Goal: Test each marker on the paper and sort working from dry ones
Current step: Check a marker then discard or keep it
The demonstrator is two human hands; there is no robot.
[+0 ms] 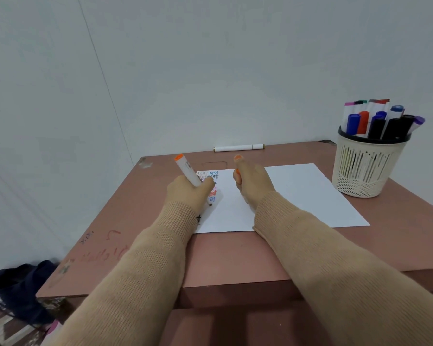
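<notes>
Left grip (188, 190) holds orange marker (186, 171), tip on paper (298, 193); right grip (253, 183) clasps cap (238, 158).

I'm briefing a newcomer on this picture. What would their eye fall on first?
Over the white paper at mid-table, the left hand grips a white marker with an orange end and the right hand holds an orange cap. Then the cream basket packed with markers at the far right, and the coloured test words by the paper's left edge.

head camera, wide-angle | looks forward and down onto table (235, 255) | close above left hand (185, 193) and right hand (254, 183)
</notes>
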